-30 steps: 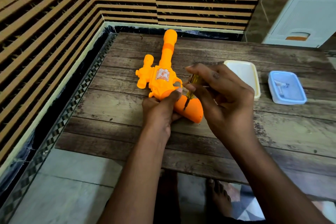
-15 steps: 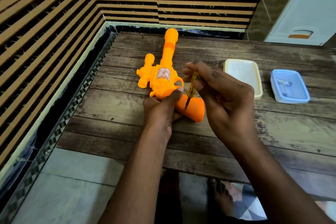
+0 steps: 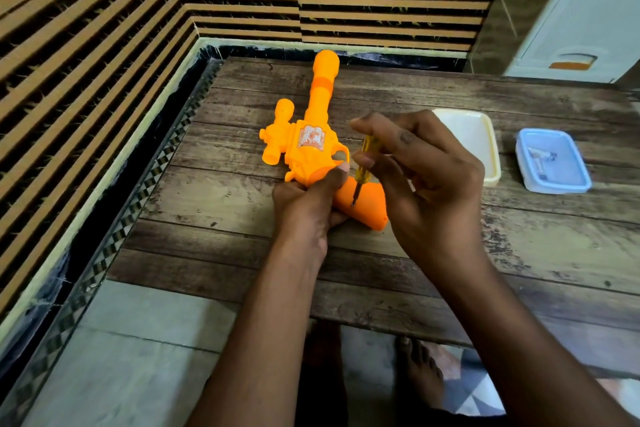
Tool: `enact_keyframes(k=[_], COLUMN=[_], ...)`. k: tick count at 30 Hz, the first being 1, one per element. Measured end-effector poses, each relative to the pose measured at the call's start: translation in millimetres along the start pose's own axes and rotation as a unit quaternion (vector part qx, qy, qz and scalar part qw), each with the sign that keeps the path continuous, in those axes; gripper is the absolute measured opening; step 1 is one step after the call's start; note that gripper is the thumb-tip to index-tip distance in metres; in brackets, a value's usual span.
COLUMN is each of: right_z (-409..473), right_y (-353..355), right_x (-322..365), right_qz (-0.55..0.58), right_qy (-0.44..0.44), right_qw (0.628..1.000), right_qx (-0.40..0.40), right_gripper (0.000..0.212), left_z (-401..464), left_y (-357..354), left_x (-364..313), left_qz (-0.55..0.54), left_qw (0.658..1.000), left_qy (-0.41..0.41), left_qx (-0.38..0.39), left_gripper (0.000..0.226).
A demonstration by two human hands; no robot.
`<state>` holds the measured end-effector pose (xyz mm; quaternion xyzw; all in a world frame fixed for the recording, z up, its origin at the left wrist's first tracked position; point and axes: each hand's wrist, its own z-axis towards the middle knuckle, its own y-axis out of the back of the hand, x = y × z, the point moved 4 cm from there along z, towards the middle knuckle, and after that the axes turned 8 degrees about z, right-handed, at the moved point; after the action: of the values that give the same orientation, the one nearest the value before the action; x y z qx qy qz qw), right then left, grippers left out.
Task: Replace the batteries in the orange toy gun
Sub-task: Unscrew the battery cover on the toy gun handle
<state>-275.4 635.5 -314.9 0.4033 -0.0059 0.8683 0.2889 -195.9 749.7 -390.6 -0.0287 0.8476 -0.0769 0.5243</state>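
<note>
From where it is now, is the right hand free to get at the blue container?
Probably not yet. The right hand is pinching the screwdriver, tip on the toy gun's handle. The table toward the blue container looks unobstructed, once the tool is put down.

Orange toy gun [image 3: 311, 149], yellow screwdriver [image 3: 364, 163]

No words or numbers can be read anywhere here. The orange toy gun [image 3: 313, 146] carries a pale sticker [image 3: 310, 139] on its body, but its print is too blurred to make out.
</note>
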Motion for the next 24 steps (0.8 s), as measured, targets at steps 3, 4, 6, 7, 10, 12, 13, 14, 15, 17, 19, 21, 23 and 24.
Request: enact_keyframes(k=[3, 4, 6, 7, 10, 12, 13, 14, 15, 17, 19, 21, 23, 24], right_z=[-1.3, -1.8, -1.8, -1.4, -2.1, -3.3, -3.5, -3.3, -2.4, -0.9, -1.2, -2.1, -2.8, -3.5], right_y=[0.7, 0.2, -0.6, -0.6, 1.1, 1.0, 1.0, 1.2, 1.5, 2.7, 3.6, 3.5, 3.2, 3.4], right_x=[-0.2, 0.4, 1.5, 1.9, -1.0, -2.2, -1.7, -0.7, 0.6, 1.1, 0.2, -0.1, 0.4, 0.8], right_qz=[0.021, 0.027, 0.027, 0.021, 0.028, 0.043, 0.041, 0.035, 0.024, 0.000, -0.010, 0.006, 0.025, 0.029], right_qy=[-0.008, -0.010, -0.008, -0.003, -0.009, -0.022, -0.022, -0.016, -0.008, 0.006, 0.010, 0.007, 0.005, 0.004], right_qw=[1.000, 0.999, 1.000, 1.000, 1.000, 0.999, 0.999, 0.999, 1.000, 1.000, 1.000, 1.000, 1.000, 1.000], right_qx=[0.016, 0.018, 0.011, 0.006, 0.012, 0.025, 0.027, 0.024, 0.017, 0.000, -0.005, 0.003, 0.010, 0.011], right_gripper=[0.032, 0.031, 0.030, 0.029, 0.031, 0.035, 0.033, 0.030, 0.028, 0.029, 0.032, 0.035, 0.034, 0.033], left_z=[1.5, 1.9, 2.1, 1.9, 1.9, 2.3, 2.4, 1.8, 1.8, 1.5, 2.4, 3.3, 4.6, 4.5], left_y=[0.9, 0.9, 0.6, 0.3, 1.1, 1.4, 1.4, 1.3, 1.4, 1.5, 1.8, 2.1, 1.9, 2.0], left_x=[0.8, 0.7, 1.1, 1.2, 2.5, 2.9, 3.0, 2.7, 2.3, 2.1, 2.9, 3.9, 4.6, 5.1], left_qz=[0.000, 0.000, -0.003, -0.006, -0.008, -0.006, -0.004, -0.003, -0.002, -0.004, -0.003, -0.003, -0.004, -0.004], left_qw=[1.000, 1.000, 1.000, 1.000, 1.000, 1.000, 1.000, 1.000, 1.000, 1.000, 1.000, 1.000, 1.000, 1.000], left_qy=[-0.001, -0.001, -0.001, 0.000, 0.005, 0.004, 0.005, 0.005, 0.006, 0.009, 0.012, 0.012, 0.012, 0.012], left_qx=[0.000, 0.000, 0.002, 0.004, 0.000, -0.003, -0.004, -0.006, -0.009, -0.013, -0.013, -0.010, -0.008, -0.007], left_gripper=[0.014, 0.015, 0.017, 0.016, 0.016, 0.017, 0.018, 0.021, 0.024, 0.025, 0.027, 0.029, 0.028, 0.028])
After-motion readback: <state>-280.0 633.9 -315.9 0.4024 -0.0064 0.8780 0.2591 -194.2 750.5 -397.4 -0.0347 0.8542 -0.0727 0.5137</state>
